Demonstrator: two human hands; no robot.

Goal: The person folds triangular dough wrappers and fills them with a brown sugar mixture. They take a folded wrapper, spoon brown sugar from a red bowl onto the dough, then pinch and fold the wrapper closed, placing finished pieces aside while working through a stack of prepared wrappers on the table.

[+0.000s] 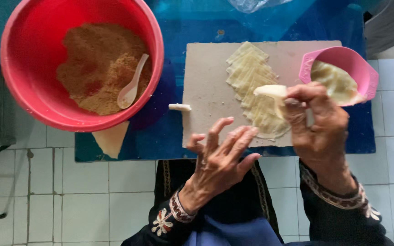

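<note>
Nearest, the left hand (220, 157) rests open, fingers spread on the edge of the grey board (206, 91). The right hand (318, 120) pinches a white spatula (270, 90) over the fanned stack of pale wrappers (256, 91). Likely step: pasting wrappers from the pink cup (343, 73); next calls for an even, light stroke. Farther left on the blue desk (160, 136), a red bowl (23, 91) holds brown filling (96, 64) and a white spoon (132, 84).

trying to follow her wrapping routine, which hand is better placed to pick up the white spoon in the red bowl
Left, probably. The left hand is empty, fingers spread at the board's near edge, on the side nearer the red bowl and its white spoon. The right hand is busy holding a pale wrapper piece beside the pink cup.
</note>
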